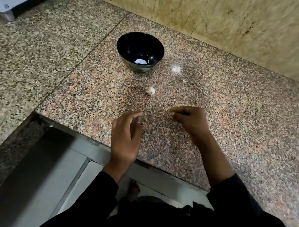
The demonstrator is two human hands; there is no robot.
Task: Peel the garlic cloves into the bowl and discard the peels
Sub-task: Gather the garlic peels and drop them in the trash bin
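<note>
Speckled granite counter carries a black bowl with something pale at its bottom, likely peeled garlic. One unpeeled garlic clove lies between bowl and hands; pale peel scraps lie right of the bowl. Right hand curls, seemingly pinching something small and pale, identity unclear. Left hand hangs loose, holding nothing. Judged between cloves; the next move calls for picking up the remaining clove.

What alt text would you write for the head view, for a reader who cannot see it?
Two hands hover over a granite counter: the right hand pinches something small and pale, the left hand is relaxed. Beyond them lie a garlic clove and a black bowl.
</note>
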